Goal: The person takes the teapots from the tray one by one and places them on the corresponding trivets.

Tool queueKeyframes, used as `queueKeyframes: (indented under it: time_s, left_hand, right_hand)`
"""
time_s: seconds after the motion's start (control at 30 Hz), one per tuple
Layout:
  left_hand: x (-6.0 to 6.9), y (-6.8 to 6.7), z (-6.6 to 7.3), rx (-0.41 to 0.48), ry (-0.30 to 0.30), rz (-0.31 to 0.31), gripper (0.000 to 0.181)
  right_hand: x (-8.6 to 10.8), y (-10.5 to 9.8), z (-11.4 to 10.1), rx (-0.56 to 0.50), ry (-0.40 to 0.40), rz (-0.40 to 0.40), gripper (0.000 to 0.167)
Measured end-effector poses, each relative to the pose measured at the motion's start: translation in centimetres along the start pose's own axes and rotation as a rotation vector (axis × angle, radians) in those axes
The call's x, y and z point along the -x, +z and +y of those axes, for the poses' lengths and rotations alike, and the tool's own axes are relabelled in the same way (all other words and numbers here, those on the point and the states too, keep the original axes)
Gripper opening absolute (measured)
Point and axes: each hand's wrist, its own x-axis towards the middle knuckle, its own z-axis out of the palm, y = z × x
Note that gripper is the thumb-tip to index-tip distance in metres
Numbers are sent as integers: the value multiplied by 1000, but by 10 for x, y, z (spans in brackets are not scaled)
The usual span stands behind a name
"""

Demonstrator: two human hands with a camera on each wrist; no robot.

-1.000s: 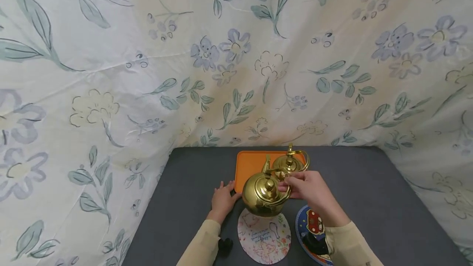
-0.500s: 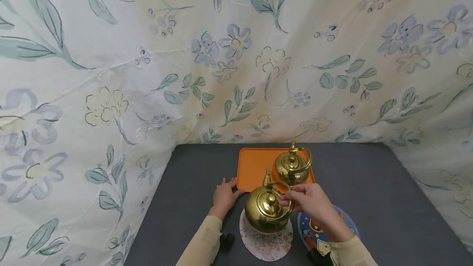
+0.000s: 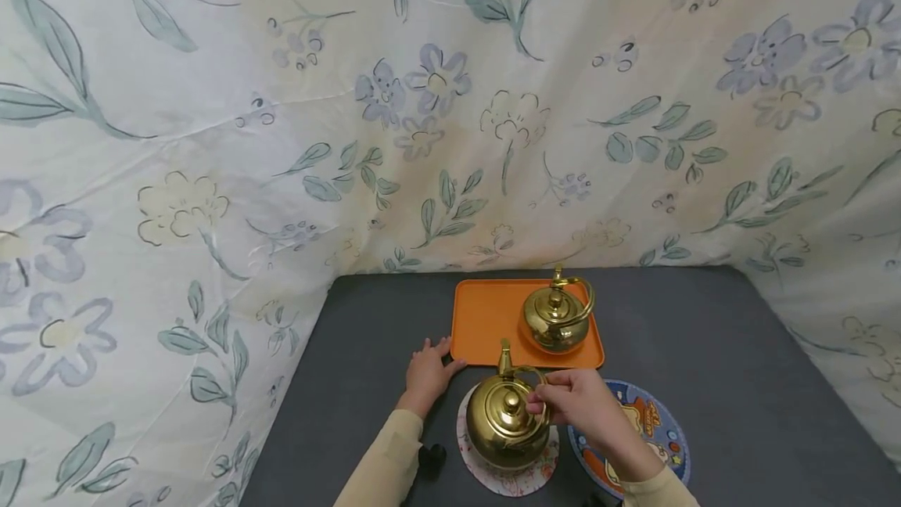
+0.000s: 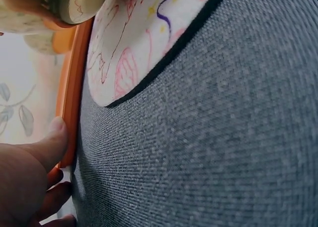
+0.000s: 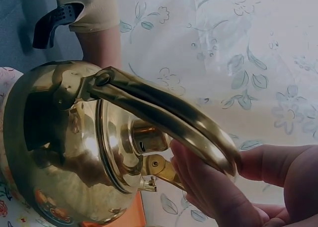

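Note:
My right hand (image 3: pixel 580 409) holds the raised handle (image 5: pixel 169 113) of a shiny gold kettle (image 3: pixel 503 433), thumb on one side and fingers on the other. Under the kettle is a round white mat (image 3: pixel 493 483) with pink drawings; whether the base touches it is not clear. At the near left corner of an orange tray (image 3: pixel 486 319), my left hand (image 3: pixel 425 376) rests with its thumb against the rim, as the left wrist view also shows. A second gold kettle (image 3: pixel 554 319) stands on the tray's right part.
A round blue mat (image 3: pixel 662 436) with cartoon prints lies partly under the right forearm. Dark grey cloth covers the table (image 3: pixel 380 319). Floral fabric (image 3: pixel 450 139) hangs behind and at both sides. Black camera mounts (image 3: pixel 432 458) show by the wrists.
The held kettle has come down and toward me, from the tray's front edge to over the white mat. The left hand stays at the tray's corner.

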Motion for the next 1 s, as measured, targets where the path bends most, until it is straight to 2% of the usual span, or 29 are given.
queueKeyframes:
  time_s: [0.3,0.53,0.9,1.0]
  left_hand:
    - [2,6,-2,32,8,22,68]
    - [6,8,-6,44,27,52,69]
    - [5,9,-6,35,38,74,69]
    - [5,9,-6,37,52,71,69]
  right_hand:
    - [0,5,-3,18,7,-7,25]
    - [-1,9,-1,-25,-21,-62,30]
    - [-3,9,2,5,-57,-83,65]
    - [-4,1,-1,70,-40,-38,67]
